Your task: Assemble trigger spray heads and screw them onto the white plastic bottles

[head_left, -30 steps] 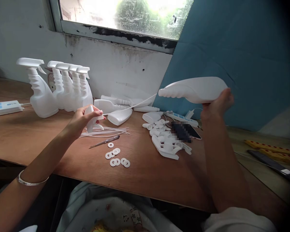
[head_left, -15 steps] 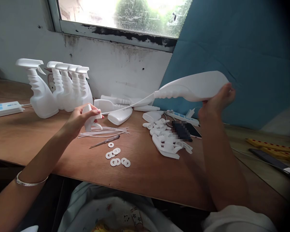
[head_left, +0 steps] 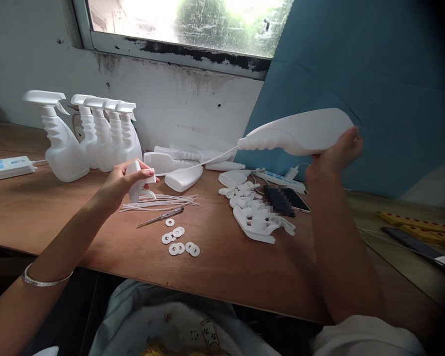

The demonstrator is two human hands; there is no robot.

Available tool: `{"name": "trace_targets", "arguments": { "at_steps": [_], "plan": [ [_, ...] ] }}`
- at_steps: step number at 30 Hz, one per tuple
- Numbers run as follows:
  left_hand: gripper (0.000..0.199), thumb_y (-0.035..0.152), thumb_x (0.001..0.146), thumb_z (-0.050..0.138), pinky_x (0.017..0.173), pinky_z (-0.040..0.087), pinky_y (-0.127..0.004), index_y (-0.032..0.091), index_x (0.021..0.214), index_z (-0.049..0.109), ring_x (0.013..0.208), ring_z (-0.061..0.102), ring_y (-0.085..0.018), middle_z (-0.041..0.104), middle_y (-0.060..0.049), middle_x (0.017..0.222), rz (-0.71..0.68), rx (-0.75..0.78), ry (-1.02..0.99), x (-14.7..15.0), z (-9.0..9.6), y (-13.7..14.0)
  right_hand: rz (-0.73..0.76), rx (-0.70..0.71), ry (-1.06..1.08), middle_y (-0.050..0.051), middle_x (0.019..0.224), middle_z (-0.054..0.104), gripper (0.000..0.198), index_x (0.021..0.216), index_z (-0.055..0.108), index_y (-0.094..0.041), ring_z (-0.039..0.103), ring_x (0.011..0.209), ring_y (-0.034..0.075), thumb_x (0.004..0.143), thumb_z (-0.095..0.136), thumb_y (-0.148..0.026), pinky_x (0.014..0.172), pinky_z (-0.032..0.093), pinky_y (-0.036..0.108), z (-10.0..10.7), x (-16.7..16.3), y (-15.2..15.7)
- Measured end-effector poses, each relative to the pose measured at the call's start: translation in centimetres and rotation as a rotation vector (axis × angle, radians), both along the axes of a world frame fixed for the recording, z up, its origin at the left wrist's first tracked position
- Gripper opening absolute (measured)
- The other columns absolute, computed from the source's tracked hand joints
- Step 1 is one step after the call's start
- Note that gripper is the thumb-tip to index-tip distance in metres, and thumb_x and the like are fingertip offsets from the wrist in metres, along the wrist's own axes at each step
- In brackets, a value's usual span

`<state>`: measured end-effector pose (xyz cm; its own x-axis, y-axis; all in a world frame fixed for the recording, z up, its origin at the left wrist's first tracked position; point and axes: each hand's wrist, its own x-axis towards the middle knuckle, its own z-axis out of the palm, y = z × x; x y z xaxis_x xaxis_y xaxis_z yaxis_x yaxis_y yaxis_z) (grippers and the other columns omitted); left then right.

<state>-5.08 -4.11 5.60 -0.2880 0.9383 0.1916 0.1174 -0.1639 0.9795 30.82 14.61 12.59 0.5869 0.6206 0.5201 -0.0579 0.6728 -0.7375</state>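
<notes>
White trigger head and bottle, joined by the dip tube, held above the bench.

I see my left hand (head_left: pixel 128 180) closed round the white plastic trigger sprayer head (head_left: pixel 138 179); its thin white dip tube (head_left: pixel 196 163) enters the empty white plastic bottle (head_left: pixel 300 132) propped on my right hand (head_left: pixel 333 155), fingers loosely curled beneath. Both look light and slick (tube bends easily); I would grip the ribbed neck. Brown wooden bench (head_left: pixel 222 262) below, grimy window ahead.

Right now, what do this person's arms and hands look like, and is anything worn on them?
Both forearms are bare, with no gloves. The left hand has a thin silver bangle at its wrist. The right hand shows no ring or band; a white sleeve edge shows at the picture's bottom.
</notes>
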Motion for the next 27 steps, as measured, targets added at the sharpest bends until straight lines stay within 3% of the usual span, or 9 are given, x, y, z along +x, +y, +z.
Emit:
{"name": "trace_targets", "arguments": {
  "at_steps": [5,8,13,16,19,22,24,27],
  "plan": [
    [0.026,0.035,0.065,0.072,0.051,0.044,-0.019,0.015,0.075,0.057,0.057,0.05,-0.009,0.065,-0.003,0.074,-0.024,0.002,0.033,0.2,-0.4,0.1,0.024,-0.037,-0.045,0.013,0.109,0.051,0.017,0.098,0.037,-0.019,0.06,0.096,0.018,0.09,0.027,-0.03,0.061,0.049,0.029,-0.5,-0.7,1.3],
    [0.027,0.034,0.066,0.072,0.054,0.045,-0.02,0.015,0.081,0.06,0.06,0.053,-0.009,0.066,-0.005,0.078,-0.078,-0.011,-0.043,0.6,-0.9,0.4,0.138,-0.069,-0.083,0.012,0.107,0.051,0.021,0.103,0.038,-0.016,0.058,0.096,0.02,0.089,0.03,-0.029,0.059,0.047,0.027,-1.0,-2.9,1.0],
    [0.029,0.036,0.071,0.066,0.048,0.045,-0.018,0.012,0.087,0.061,0.061,0.059,-0.012,0.067,-0.008,0.079,-0.193,-0.078,-0.367,1.2,-2.1,1.6,0.275,0.02,-0.124,0.008,0.098,0.052,0.024,0.096,0.04,-0.015,0.058,0.087,0.016,0.087,0.04,-0.037,0.054,0.045,0.022,-3.0,-8.1,-1.9],
    [0.025,0.035,0.078,0.058,0.047,0.048,-0.02,0.011,0.084,0.059,0.056,0.059,-0.012,0.065,-0.007,0.072,-0.215,-0.174,-0.518,1.6,-2.7,2.3,0.253,0.151,-0.244,0.001,0.084,0.051,0.031,0.086,0.042,-0.019,0.057,0.075,0.012,0.083,0.046,-0.05,0.051,0.044,0.022,-4.6,-10.2,-4.3],
    [0.022,0.033,0.082,0.052,0.042,0.047,-0.02,0.012,0.081,0.057,0.048,0.056,-0.011,0.061,-0.004,0.061,-0.202,-0.233,-0.56,1.7,-3.1,2.7,0.235,0.179,-0.332,-0.001,0.077,0.049,0.034,0.084,0.042,-0.021,0.056,0.07,0.013,0.082,0.046,-0.055,0.052,0.046,0.025,-6.3,-10.6,-6.0],
    [0.018,0.031,0.08,0.052,0.037,0.044,-0.018,0.014,0.082,0.056,0.043,0.053,-0.01,0.056,-0.001,0.056,-0.202,-0.253,-0.501,1.5,-3.5,2.9,0.232,0.151,-0.342,0.004,0.1,0.053,0.027,0.084,0.042,-0.023,0.057,0.093,0.018,0.083,0.046,-0.049,0.064,0.052,0.033,-8.1,-9.9,-7.2],
    [0.017,0.029,0.076,0.056,0.035,0.042,-0.018,0.014,0.082,0.057,0.042,0.051,-0.01,0.055,0.0,0.055,-0.214,-0.243,-0.452,1.1,-3.6,3.0,0.279,0.124,-0.339,0.005,0.12,0.047,0.022,0.086,0.042,-0.023,0.05,0.11,0.02,0.084,0.048,-0.045,0.075,0.052,0.037,-9.5,-9.2,-8.1],
    [0.019,0.029,0.07,0.061,0.036,0.042,-0.017,0.013,0.08,0.059,0.043,0.052,-0.01,0.056,-0.001,0.056,-0.24,-0.232,-0.335,0.5,-3.8,2.9,0.378,0.08,-0.352,0.005,0.128,0.042,0.02,0.091,0.041,-0.024,0.044,0.117,0.021,0.085,0.047,-0.042,0.085,0.05,0.043,-11.7,-8.4,-9.7]
  ]
}}
